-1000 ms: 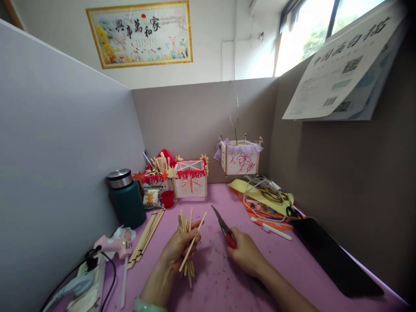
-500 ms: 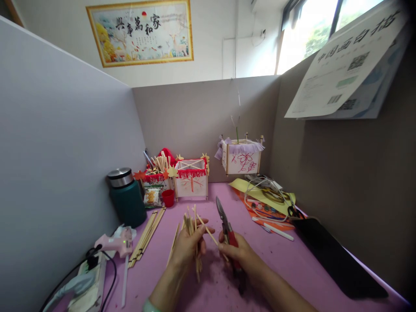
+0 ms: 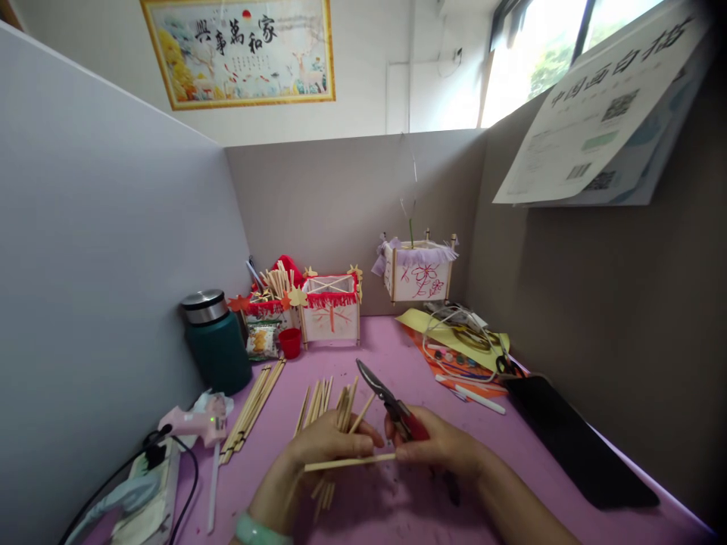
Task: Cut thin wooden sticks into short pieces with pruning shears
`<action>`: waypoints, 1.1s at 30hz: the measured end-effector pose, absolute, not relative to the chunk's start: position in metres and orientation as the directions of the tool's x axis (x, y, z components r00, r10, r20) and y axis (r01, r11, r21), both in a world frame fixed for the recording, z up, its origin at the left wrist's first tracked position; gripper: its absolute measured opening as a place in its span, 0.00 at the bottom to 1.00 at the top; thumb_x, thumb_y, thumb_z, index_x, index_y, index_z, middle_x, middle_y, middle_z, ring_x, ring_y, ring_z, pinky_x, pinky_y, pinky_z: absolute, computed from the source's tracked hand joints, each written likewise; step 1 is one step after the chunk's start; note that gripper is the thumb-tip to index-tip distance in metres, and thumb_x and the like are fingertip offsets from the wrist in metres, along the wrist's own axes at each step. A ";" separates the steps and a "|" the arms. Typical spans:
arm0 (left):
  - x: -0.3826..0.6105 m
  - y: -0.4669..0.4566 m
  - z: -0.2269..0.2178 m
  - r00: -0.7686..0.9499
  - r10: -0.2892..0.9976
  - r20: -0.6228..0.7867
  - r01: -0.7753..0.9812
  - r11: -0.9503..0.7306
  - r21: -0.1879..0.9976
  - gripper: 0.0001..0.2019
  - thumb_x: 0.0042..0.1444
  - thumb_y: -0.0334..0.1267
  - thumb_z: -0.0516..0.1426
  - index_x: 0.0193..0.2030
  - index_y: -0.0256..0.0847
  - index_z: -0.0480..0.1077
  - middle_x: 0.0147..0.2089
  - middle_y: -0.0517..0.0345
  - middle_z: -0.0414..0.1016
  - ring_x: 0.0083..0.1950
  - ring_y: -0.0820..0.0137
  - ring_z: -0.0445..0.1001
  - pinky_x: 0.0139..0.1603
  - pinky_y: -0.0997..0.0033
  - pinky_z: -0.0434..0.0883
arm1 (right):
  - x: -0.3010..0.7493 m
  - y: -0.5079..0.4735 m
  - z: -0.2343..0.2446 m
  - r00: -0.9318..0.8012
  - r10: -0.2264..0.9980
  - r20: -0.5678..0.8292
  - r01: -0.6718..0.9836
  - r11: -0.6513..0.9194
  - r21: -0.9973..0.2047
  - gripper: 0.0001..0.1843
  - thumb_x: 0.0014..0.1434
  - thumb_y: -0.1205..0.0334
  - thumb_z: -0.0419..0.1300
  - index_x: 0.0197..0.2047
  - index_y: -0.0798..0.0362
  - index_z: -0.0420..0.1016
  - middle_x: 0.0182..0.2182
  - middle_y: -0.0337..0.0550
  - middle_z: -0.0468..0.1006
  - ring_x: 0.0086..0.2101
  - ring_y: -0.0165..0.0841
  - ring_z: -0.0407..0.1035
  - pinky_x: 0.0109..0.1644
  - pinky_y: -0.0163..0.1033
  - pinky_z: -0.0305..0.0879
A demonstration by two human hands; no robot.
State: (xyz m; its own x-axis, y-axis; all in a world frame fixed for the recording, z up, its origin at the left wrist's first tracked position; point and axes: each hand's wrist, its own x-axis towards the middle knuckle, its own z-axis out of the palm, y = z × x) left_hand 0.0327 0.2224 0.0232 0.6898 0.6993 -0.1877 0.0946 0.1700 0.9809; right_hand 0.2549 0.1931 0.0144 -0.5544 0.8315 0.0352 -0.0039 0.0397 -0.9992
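My left hand is closed around a bundle of thin wooden sticks, whose ends poke out above and below the fist. My right hand grips red-handled pruning shears, the dark blades pointing up and to the left. Between that hand's thumb and fingers is also the end of a single wooden stick, lying almost level across the front of my left hand. More loose sticks lie on the table just behind my left hand.
On the purple table, banded sticks, a glue gun and a green bottle stand left. Decorated paper lanterns are behind; another lantern hangs. Right are papers, pens and a black flat case.
The single stick in my right hand has swung from slanting at the bundle to nearly level in front of my left hand. The shears have tilted further left.
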 end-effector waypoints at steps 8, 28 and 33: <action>0.041 0.226 0.018 0.651 0.725 -0.226 -0.105 0.381 0.919 0.20 0.44 0.36 0.64 0.45 0.31 0.72 0.21 0.60 0.71 0.10 0.86 0.49 0.11 0.80 0.39 | 0.255 0.209 0.003 -0.259 0.965 0.035 -0.005 0.035 -0.999 0.20 0.50 0.47 0.60 0.39 0.52 0.63 0.21 0.30 0.59 0.20 0.24 0.53 0.23 0.31 0.49; 0.034 0.237 0.011 0.413 0.875 -0.252 -0.414 0.427 0.804 0.27 0.48 0.27 0.59 0.57 0.34 0.63 0.20 0.63 0.69 0.10 0.86 0.48 0.10 0.86 0.45 | 0.247 0.205 -0.003 -0.066 0.985 0.160 0.789 0.150 -0.595 0.12 0.48 0.59 0.59 0.36 0.51 0.63 0.29 0.38 0.72 0.28 0.31 0.64 0.30 0.33 0.48; 0.033 0.238 0.007 0.416 0.872 -0.258 -0.413 0.433 0.801 0.27 0.48 0.27 0.59 0.58 0.36 0.63 0.18 0.67 0.66 0.10 0.86 0.48 0.10 0.86 0.47 | 0.244 0.202 -0.003 -0.111 0.982 0.151 0.795 0.179 -0.580 0.14 0.48 0.57 0.60 0.37 0.50 0.63 0.30 0.38 0.72 0.29 0.31 0.63 0.31 0.34 0.48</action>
